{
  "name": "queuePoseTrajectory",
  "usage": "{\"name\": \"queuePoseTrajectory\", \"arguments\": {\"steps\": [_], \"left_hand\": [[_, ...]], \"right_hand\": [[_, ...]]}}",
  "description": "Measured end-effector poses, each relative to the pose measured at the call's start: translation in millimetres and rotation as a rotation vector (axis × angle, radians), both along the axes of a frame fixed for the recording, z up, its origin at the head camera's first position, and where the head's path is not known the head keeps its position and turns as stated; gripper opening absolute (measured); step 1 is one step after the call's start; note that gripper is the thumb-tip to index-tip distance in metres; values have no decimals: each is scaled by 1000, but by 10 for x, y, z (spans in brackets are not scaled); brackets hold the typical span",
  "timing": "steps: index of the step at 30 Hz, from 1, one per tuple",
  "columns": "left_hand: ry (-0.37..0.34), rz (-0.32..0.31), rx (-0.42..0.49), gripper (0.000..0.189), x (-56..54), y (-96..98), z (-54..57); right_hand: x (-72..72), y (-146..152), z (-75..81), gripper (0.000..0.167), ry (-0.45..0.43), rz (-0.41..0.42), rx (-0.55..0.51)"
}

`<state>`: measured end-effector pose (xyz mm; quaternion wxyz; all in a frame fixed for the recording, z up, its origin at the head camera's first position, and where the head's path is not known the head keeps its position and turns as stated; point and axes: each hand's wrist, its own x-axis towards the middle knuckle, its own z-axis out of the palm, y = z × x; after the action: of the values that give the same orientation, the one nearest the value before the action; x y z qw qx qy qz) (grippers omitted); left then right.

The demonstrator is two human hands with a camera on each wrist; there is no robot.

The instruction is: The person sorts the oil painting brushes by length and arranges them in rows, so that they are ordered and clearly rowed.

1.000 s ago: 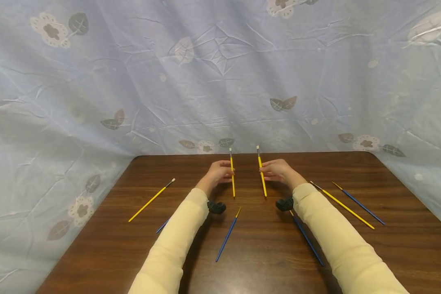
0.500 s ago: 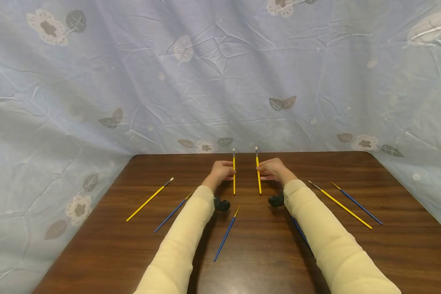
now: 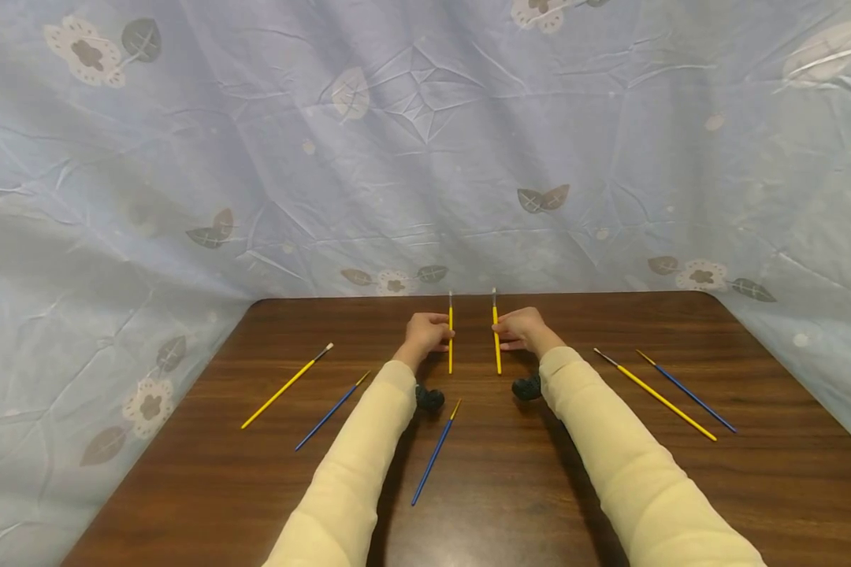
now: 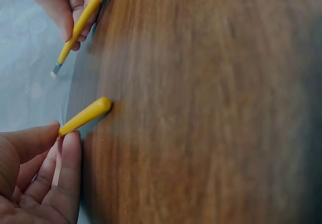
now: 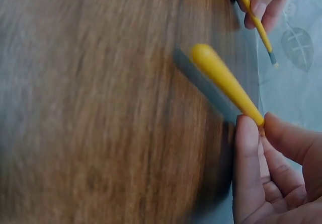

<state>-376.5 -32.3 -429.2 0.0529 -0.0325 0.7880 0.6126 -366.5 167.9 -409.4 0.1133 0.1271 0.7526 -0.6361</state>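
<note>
Near the table's far edge, my left hand [image 3: 427, 332] pinches a yellow paintbrush [image 3: 451, 346] between thumb and fingers, its pale bristles pointing away from me. My right hand [image 3: 526, 328] pinches a second yellow paintbrush [image 3: 498, 356] a short way to the right, roughly parallel to the first. In the left wrist view, the rounded handle end of the left paintbrush [image 4: 85, 116] sits close over the wood. The right wrist view shows the handle of the right paintbrush [image 5: 226, 83] with its shadow beside it, slightly apart.
On the brown table [image 3: 510, 488] lie a yellow paintbrush [image 3: 287, 387] and a blue one [image 3: 333, 411] at left, another blue paintbrush [image 3: 436, 453] at front centre, and a yellow [image 3: 667, 404] and a blue paintbrush [image 3: 688, 391] at right. A floral curtain [image 3: 425, 173] hangs behind.
Both hands have drawn slightly closer together and lowered the yellow paintbrushes, which now stand straighter and more parallel. My right sleeve now covers the blue paintbrush seen beside it earlier.
</note>
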Motion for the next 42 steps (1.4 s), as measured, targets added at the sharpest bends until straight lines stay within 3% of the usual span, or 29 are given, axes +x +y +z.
{"name": "queuePoseTrajectory", "arguments": {"steps": [7,15,24,42], "left_hand": [[0,25,-7,36,-2,22,-10],[4,43,-1,36,13,30,-31],[4,46,-4,36,17,28,-40],[88,57,-129,31,13,79,-65]], "right_hand": [[12,-42,-7,36,1,-42,24],[-9,-93,-85,31,38,-101,123],[-51,-128,-174,30,107,-48,247],[-1,-127,-144,31,111,-42,220]]}}
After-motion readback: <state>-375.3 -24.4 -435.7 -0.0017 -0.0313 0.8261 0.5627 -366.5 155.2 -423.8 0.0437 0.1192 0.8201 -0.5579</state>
